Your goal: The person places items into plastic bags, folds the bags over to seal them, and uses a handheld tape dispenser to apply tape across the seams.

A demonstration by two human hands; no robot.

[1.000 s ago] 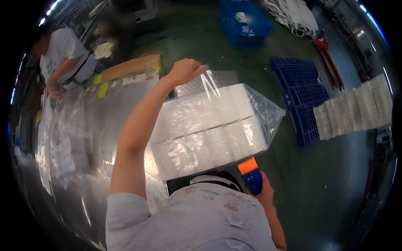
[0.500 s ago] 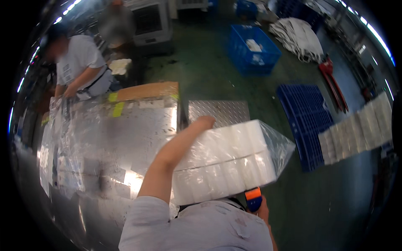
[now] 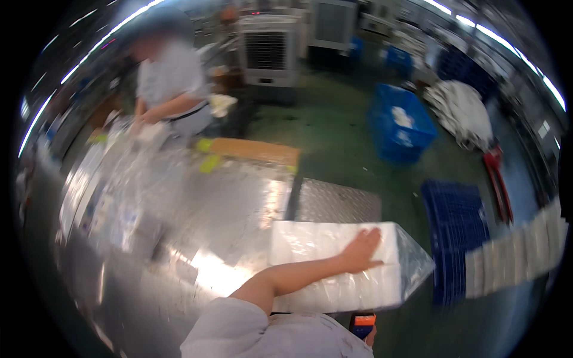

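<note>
A clear-plastic-wrapped pack of white rolls (image 3: 334, 280) lies crosswise in front of my chest, at the near right end of the shiny steel table (image 3: 197, 238). My left arm reaches across it, and my left hand (image 3: 361, 250) lies on its top far edge with fingers spread, holding it. The loose bag end (image 3: 415, 265) sticks out to the right. Below the pack, only a sliver of my right hand (image 3: 371, 338) shows, gripping an orange-and-blue tool (image 3: 363, 324).
Another person (image 3: 170, 89) works at the table's far left end among clear plastic bags (image 3: 125, 197). A ribbed metal plate (image 3: 337, 203), blue crates (image 3: 403, 128), flat blue pallets (image 3: 453, 221), a white bundle (image 3: 459, 110), a cooling unit (image 3: 267, 51) and a row of wrapped packs (image 3: 516, 253) stand around.
The pack has come down from a raised tilt to lie level in front of me. My left hand shifted from its far edge onto its top. The view swung up toward the far room.
</note>
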